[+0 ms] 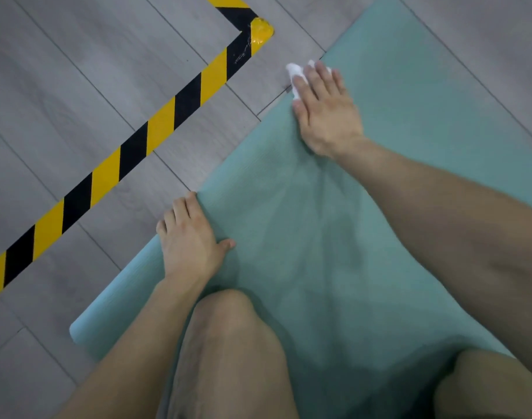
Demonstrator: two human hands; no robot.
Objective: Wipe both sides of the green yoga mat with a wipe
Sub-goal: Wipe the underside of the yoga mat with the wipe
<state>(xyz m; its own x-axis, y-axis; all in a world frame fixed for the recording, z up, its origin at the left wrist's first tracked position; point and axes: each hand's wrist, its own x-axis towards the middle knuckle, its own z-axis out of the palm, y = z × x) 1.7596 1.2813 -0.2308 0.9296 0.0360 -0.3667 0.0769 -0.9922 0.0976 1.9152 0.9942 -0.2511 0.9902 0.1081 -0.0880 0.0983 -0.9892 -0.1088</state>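
Note:
The green yoga mat (394,140) lies flat on the floor and runs from the bottom left to the top right of the head view. My right hand (326,111) presses a white wipe (295,74) flat against the mat's left edge, fingers straight; most of the wipe is hidden under the fingers. Nearer to me, my left hand (190,240) rests on the same left edge with its fingers over the rim and the thumb on top of the mat. A lighter green strip of the mat shows at its near left corner.
The grey wood-plank floor (77,95) carries a yellow-and-black hazard tape line (132,152) that turns a corner at the top. My bare knees (231,334) rest on the near part of the mat.

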